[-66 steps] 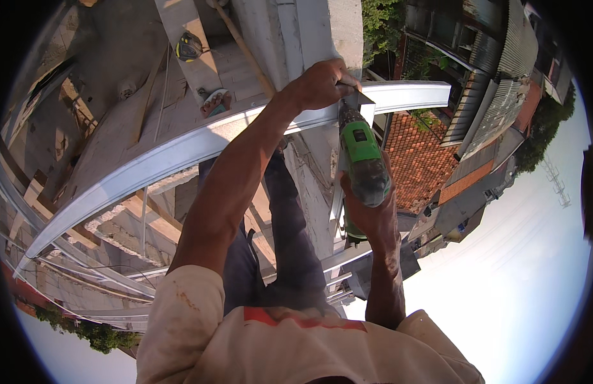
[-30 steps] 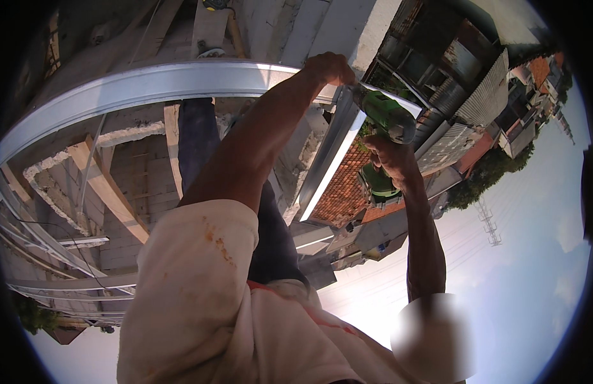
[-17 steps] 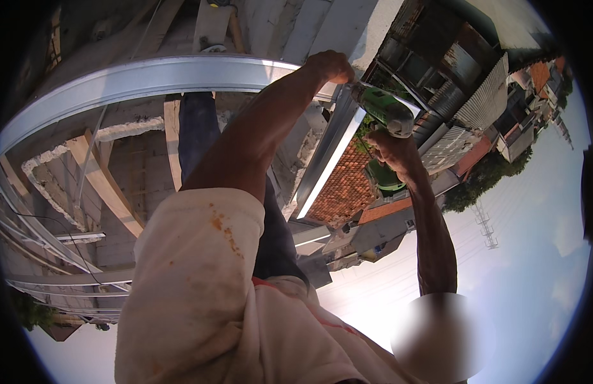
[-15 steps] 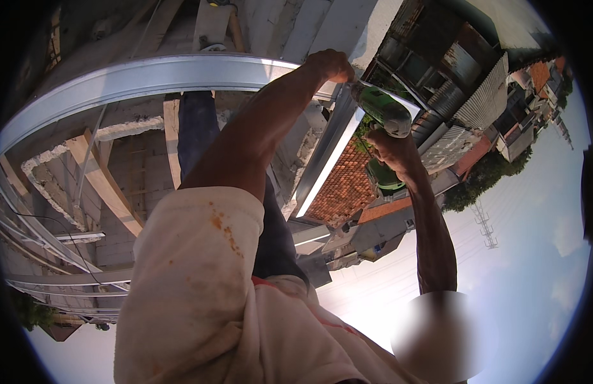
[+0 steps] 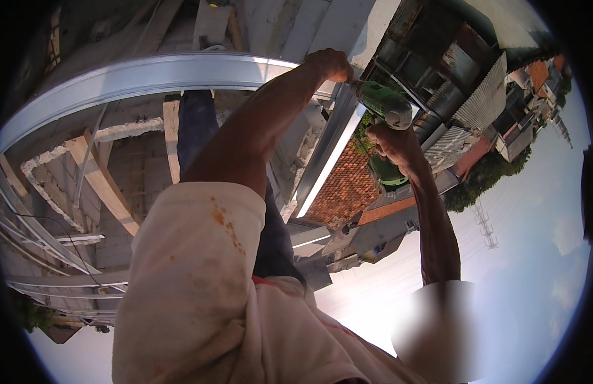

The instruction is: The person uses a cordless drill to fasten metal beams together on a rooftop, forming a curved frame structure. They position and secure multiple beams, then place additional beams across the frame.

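My right hand (image 5: 393, 146) is wrapped round the grip of a green and black cordless drill (image 5: 381, 102), whose nose points up and left. A green battery base (image 5: 387, 174) shows below that hand. My left hand (image 5: 329, 65) is closed at the right end of a long silver metal channel (image 5: 181, 69), close to the drill's tip. What its fingers pinch is hidden behind the knuckles. A second metal profile (image 5: 328, 150) meets the channel near both hands and slants down to the left. The drill's tip lies at this corner, but its exact contact cannot be seen.
Wooden beams (image 5: 104, 182) and broken concrete edges (image 5: 50, 185) lie below the channel at left. More thin metal profiles (image 5: 66, 281) cross at the lower left. Beyond the corner, far below, are tiled roofs (image 5: 341, 185) and corrugated sheets (image 5: 482, 96).
The drill and my right hand have shifted very slightly; the drill's nose is a little nearer the corner. My left hand stays in the same place.
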Demonstrator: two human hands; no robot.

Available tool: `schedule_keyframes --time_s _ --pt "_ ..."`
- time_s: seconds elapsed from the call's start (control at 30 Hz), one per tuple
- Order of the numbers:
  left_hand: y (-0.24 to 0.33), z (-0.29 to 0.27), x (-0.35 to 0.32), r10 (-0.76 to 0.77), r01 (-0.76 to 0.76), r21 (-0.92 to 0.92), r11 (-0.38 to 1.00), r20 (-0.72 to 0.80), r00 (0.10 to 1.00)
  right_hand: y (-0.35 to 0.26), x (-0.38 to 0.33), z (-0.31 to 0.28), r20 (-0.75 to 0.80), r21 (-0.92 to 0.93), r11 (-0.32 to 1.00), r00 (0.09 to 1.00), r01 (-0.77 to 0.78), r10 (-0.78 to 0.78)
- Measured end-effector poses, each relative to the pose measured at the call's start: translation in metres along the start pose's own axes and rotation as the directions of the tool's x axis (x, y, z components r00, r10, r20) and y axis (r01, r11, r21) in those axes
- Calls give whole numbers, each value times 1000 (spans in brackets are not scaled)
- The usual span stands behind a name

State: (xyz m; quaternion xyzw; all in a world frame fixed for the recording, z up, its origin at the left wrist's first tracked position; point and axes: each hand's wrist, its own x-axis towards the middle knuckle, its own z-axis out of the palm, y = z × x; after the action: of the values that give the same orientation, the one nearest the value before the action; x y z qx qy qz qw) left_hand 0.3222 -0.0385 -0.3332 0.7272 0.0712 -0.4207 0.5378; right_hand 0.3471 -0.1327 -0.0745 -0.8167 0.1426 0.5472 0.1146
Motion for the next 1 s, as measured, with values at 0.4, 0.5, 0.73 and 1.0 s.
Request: schedule_keyframes --time_s 0.4,0.5,0.73,1.0 --pt "-17 21 38 221 -215 233 948 2 975 -73 27 -54 193 -85 989 972 -122 137" --pt "-33 28 47 287 -271 251 929 -28 957 -79 34 -52 232 -145 985 964 -97 129" --pt "-22 22 33 297 -289 293 911 18 955 -82 43 -68 260 -304 940 936 -152 236" --pt "-8 -4 3 168 -168 90 982 1 986 -77 53 -74 289 -343 938 943 -60 165"
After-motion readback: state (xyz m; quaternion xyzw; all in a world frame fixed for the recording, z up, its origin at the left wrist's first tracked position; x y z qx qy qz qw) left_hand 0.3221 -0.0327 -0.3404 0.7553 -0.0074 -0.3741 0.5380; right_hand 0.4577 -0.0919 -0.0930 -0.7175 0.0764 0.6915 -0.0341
